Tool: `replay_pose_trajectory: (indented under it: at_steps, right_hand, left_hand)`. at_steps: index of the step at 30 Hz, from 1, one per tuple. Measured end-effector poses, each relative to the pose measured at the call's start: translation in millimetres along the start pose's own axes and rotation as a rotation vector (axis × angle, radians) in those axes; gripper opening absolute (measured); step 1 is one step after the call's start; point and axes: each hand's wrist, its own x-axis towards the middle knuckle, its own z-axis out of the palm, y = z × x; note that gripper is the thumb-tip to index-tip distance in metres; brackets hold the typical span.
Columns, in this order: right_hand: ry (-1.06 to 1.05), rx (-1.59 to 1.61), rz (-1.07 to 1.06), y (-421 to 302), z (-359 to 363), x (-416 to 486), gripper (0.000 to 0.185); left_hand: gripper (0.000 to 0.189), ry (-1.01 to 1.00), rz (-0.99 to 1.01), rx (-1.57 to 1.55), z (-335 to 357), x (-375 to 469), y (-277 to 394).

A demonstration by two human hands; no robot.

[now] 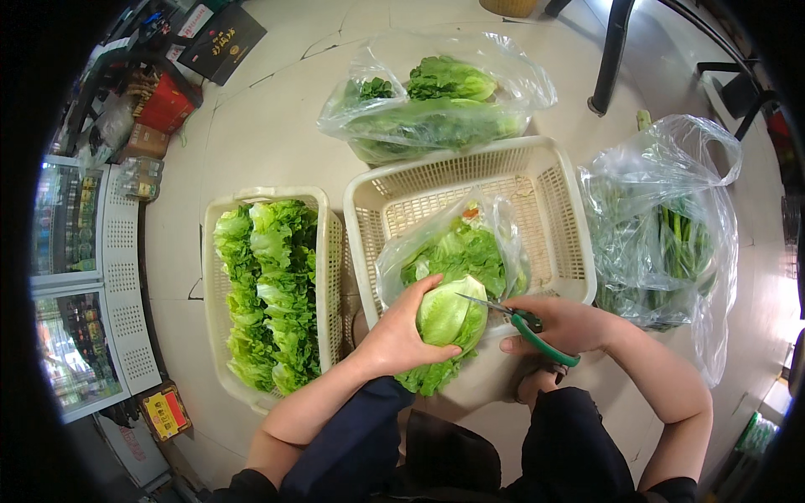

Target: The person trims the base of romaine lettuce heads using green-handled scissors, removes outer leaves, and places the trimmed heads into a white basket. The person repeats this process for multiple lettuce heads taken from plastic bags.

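Observation:
My left hand (402,333) grips a head of leafy lettuce (448,314), its pale cut base facing up and its green leaves hanging down. My right hand (566,324) holds green-handled scissors (534,336), with the metal blades lying across the lettuce near its base. Behind the lettuce, a clear plastic bag (393,264) of loose leaves and trimmings rests in a cream plastic basket (560,201). To the left, a second cream basket (330,283) holds two rows of lettuce heads (270,295).
Beyond the basket lies an open clear bag of lettuce (434,122). A knotted plastic bag of green vegetables (666,232) sits on the right. Black metal legs (610,56) stand at the upper right. A glass-door drinks fridge (82,283) lines the left, near a black box (223,44).

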Motion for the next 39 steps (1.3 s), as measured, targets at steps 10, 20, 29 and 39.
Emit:
replay_pose_trajectory:
  at_steps: [10,20,29,39]
  right_hand:
    - [-0.081,-0.127,-0.018,-0.1,-11.0,1.6,0.079]
    - [-0.059,-0.129,-0.052,1.6,-6.1,11.2,0.068]
    - [-0.009,-0.212,-0.041,-0.5,-6.5,19.2,0.052]
    - [0.077,-0.313,-0.128,-6.1,-6.9,20.5,0.04]
  left_hand:
    - [0.091,0.084,-0.029,0.087,4.8,-4.2,3.8]
    - [0.088,0.128,0.041,0.144,8.4,-5.4,3.2]
    - [0.088,0.097,0.059,0.132,6.4,-3.7,-4.4]
    - [0.082,0.02,0.002,-0.096,-0.1,4.9,-18.7]
